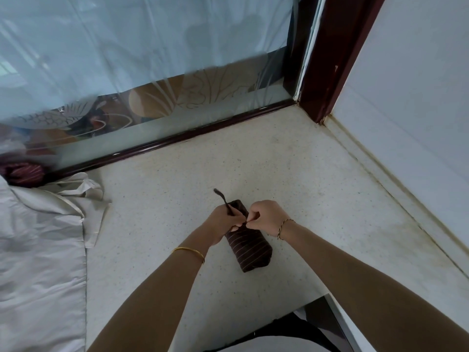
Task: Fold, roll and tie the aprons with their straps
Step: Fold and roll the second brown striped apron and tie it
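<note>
Centre of tabletop (279, 161): rolled striped apron (250, 247). Left hand (223, 222) fingers clamped round strap (220, 196); right hand (267, 217) fingers pinching strap at roll. Grey cloth (38, 237) at 9 o'clock.

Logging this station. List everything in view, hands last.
rolled dark brown striped cloth apron: one, brown with pale stripes, counter centre
thin dark strap: one end showing, dark brown, poking up behind the roll
loose pale grey cloth: one heap, grey, counter's left edge
rolled maroon striped bundle: one, maroon, far left by the glass
speckled stone counter: one, off-white, beneath everything
frosted patterned glass panel: one, bluish, behind counter
dark red wooden frame: one, glass base and corner
gold bangle: one, gold, left wrist
braided cord bracelet: one, tan, right wrist
left hand: one, grips the strap
right hand: one, pinches the strap
</note>
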